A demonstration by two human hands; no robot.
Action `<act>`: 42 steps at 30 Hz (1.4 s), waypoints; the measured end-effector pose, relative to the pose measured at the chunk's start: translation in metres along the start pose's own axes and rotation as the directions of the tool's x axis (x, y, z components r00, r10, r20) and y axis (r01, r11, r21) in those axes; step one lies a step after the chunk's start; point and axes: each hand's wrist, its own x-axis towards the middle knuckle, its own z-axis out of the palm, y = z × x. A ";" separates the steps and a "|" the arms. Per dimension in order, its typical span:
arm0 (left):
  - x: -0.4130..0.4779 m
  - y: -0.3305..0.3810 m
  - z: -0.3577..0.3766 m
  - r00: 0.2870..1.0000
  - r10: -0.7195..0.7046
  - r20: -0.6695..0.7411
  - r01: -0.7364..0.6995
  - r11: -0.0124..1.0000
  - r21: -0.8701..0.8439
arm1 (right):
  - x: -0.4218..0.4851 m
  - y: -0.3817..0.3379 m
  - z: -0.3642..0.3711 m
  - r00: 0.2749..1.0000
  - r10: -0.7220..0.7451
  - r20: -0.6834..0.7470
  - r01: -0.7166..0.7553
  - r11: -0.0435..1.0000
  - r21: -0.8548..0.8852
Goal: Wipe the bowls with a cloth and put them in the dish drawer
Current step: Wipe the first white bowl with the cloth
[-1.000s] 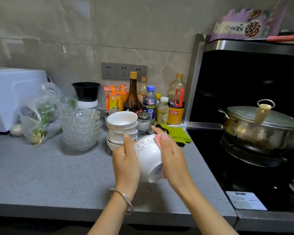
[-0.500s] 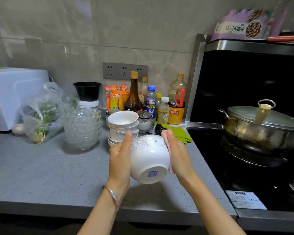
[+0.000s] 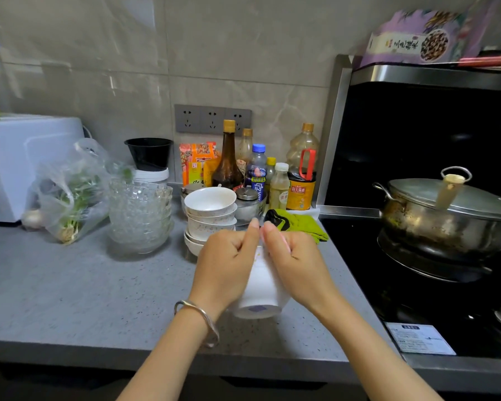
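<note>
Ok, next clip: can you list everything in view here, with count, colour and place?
white bowl: one, white, held above the counter's front, base towards camera
bowl stack: several, white, just behind the hands
glass bowls: one stack, clear, left of the bowl stack
bag of greens: one, clear plastic, far left
appliance: one, white, back left
black cup: one, on a white tub by the wall
bottles: about six, mixed, against the wall
green cloth: one, beside the hob
pot: one, steel, lidded, on the hob
counter: one, grey
left hand: grip on the bowl's left side
right hand: grip on the bowl's right side
</note>
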 end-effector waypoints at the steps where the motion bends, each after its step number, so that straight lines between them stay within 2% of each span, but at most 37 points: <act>1: -0.001 0.001 0.002 0.999 -0.022 -0.047 0.021 0.999 -0.034 | -0.003 0.001 0.002 0.999 0.027 -0.020 -0.025 0.996 0.085; 3: -0.005 0.000 0.003 0.975 -0.144 -0.170 0.117 0.980 -0.159 | -0.009 0.003 0.005 0.993 0.116 -0.014 -0.108 0.960 0.259; 5: -0.006 -0.003 0.007 0.928 -0.263 -0.263 0.194 0.946 -0.259 | -0.020 0.001 0.010 0.993 0.118 0.006 -0.115 0.954 0.278; 7: -0.008 -0.005 0.013 0.903 -0.271 -0.334 0.194 0.949 -0.247 | -0.030 -0.005 0.019 1.000 -0.005 -0.016 0.006 0.998 0.061; 9: -0.010 -0.007 0.020 0.893 -0.278 -0.353 0.189 0.945 -0.266 | -0.035 -0.011 0.029 0.985 -0.165 -0.041 0.153 0.967 -0.203; 10: -0.012 -0.007 0.023 0.890 -0.289 -0.352 0.191 0.939 -0.287 | -0.035 -0.012 0.031 0.974 -0.221 -0.048 0.201 0.942 -0.268; 11: -0.014 -0.006 0.024 0.884 -0.294 -0.364 0.189 0.936 -0.297 | -0.032 -0.010 0.031 0.968 -0.245 -0.053 0.223 0.939 -0.262; 12: -0.014 -0.005 0.024 0.872 -0.303 -0.384 0.190 0.933 -0.304 | -0.029 -0.009 0.027 0.974 -0.218 -0.053 0.206 0.961 -0.183; 14: -0.014 -0.002 0.021 0.844 -0.362 -0.396 0.206 0.900 -0.384 | -0.020 -0.009 0.013 1.000 0.008 -0.018 -0.006 0.989 0.147; 15: -0.013 0.001 0.018 0.835 -0.396 -0.383 0.217 0.876 -0.432 | -0.018 -0.008 0.007 0.989 0.147 0.035 -0.150 0.936 0.319; 16: -0.011 0.002 0.016 0.832 -0.410 -0.374 0.223 0.864 -0.450 | -0.017 -0.008 0.004 0.970 0.232 0.069 -0.239 0.876 0.419; 17: -0.010 0.003 0.015 0.839 -0.396 -0.373 0.216 0.871 -0.441 | -0.020 -0.009 0.003 0.967 0.242 0.075 -0.250 0.863 0.438; 18: -0.009 0.004 0.014 0.855 -0.362 -0.371 0.193 0.887 -0.419 | -0.024 -0.010 0.004 0.980 0.194 0.040 -0.195 0.907 0.374; 20: -0.010 0.005 0.015 0.896 -0.248 -0.369 0.128 0.939 -0.320 | -0.030 -0.014 0.013 0.999 -0.032 -0.025 0.033 0.998 0.049; 22: -0.013 0.003 0.018 0.920 -0.174 -0.352 0.101 0.971 -0.216 | -0.030 -0.011 0.021 0.970 -0.241 -0.027 0.226 0.940 -0.256; 23: -0.014 0.000 0.019 0.924 -0.171 -0.343 0.103 0.973 -0.209 | -0.027 -0.011 0.021 0.966 -0.257 -0.035 0.237 0.929 -0.283; 26: -0.016 -0.001 0.014 0.926 -0.253 -0.281 0.175 0.946 -0.273 | -0.019 -0.008 0.014 0.991 -0.128 -0.036 0.128 0.992 -0.022; 28: -0.016 0.001 0.010 0.900 -0.371 -0.230 0.242 0.862 -0.446 | -0.014 -0.007 0.010 1.000 0.007 0.002 -0.007 0.986 0.165; 30: -0.016 0.001 0.007 0.875 -0.456 -0.165 0.279 0.751 -0.598 | -0.010 -0.007 0.007 0.991 0.132 0.039 -0.137 0.937 0.322; 32: -0.017 -0.001 0.005 0.863 -0.492 -0.112 0.300 0.679 -0.671 | -0.010 -0.007 0.003 0.970 0.229 0.081 -0.242 0.885 0.397; 34: -0.018 -0.004 0.001 0.869 -0.493 -0.051 0.321 0.638 -0.700 | -0.010 -0.008 -0.003 0.953 0.286 0.101 -0.302 0.866 0.399; 36: -0.017 -0.007 -0.002 0.885 -0.465 0.007 0.345 0.648 -0.679 | -0.011 -0.008 -0.005 0.947 0.307 0.089 -0.317 0.868 0.382; 37: -0.017 -0.009 -0.005 0.906 -0.423 0.021 0.342 0.702 -0.626 | -0.011 -0.008 -0.006 0.949 0.305 0.077 -0.311 0.873 0.376; 40: -0.015 -0.009 -0.013 0.979 -0.183 0.088 0.200 0.941 -0.274 | -0.010 -0.007 -0.008 0.966 0.253 0.057 -0.258 0.912 0.318; 42: -0.011 -0.006 -0.013 0.990 -0.076 0.118 0.083 0.995 -0.056 | -0.009 -0.007 -0.007 0.983 0.179 0.045 -0.185 0.964 0.194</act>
